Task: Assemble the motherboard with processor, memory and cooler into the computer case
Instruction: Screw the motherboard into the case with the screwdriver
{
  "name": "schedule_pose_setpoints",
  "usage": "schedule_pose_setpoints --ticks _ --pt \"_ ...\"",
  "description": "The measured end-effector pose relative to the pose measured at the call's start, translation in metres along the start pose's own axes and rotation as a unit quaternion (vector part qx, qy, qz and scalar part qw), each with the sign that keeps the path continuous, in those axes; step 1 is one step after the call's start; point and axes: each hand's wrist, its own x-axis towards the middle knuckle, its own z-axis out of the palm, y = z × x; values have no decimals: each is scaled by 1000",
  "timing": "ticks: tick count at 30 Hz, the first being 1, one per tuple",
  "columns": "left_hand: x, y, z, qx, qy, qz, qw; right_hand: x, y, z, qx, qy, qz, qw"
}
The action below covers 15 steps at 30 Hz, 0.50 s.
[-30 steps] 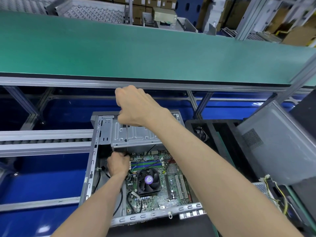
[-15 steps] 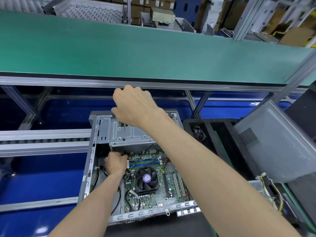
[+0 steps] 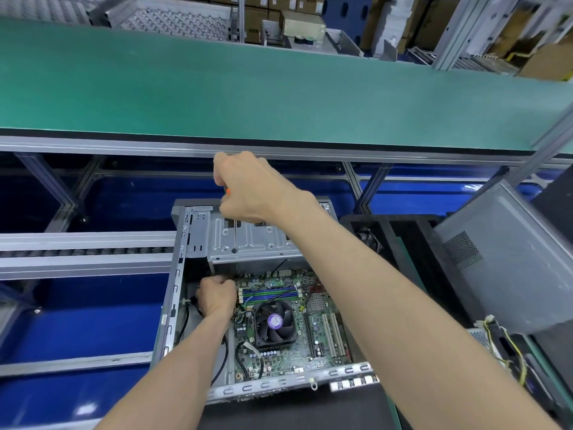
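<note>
At the centre of the frame, the open grey steel computer case [image 3: 198, 243] is lying on its side, with the green motherboard [image 3: 288, 330] already seated in its lower half, the black round-bladed cooler fan [image 3: 274, 322] mounted on it and the blue and green memory slots [image 3: 269, 293] just above the fan. The right hand [image 3: 251, 190] is gripping a screwdriver with an orange-marked handle [image 3: 234, 234], fingers curled around the handle, and the thin metal shaft is reaching down to a hole in the silver drive bay plate [image 3: 254, 240]. Compared with the frames from the preceding second, this hand is sitting slightly higher and further left, and the shaft tip is now standing on the plate hole, which suggests alignment for driving a fastener; whether a screw is present cannot be determined. The left hand [image 3: 217, 294] is staying curled at the upper left corner of the motherboard, beside the black cables [image 3: 223, 358]; what it is pinching, if anything, is hidden. At the right of the frame, the detached grey side panel [image 3: 502, 259] is leaning well apart from the case. Judging by this layout, the board installation is largely complete and the fastening stage is in hand.
</note>
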Motion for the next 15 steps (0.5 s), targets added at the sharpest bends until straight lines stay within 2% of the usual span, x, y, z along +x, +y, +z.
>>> schedule_pose_setpoints --ticks 4,9,15 --pt "0 0 1 11 7 18 1000 0 -1 9 -81 61 17 995" --pt "-2 1 0 32 3 32 999 -2 -2 3 -20 9 -6 1000" --pt "-2 0 1 79 13 60 995 -4 -4 5 -22 19 -13 999"
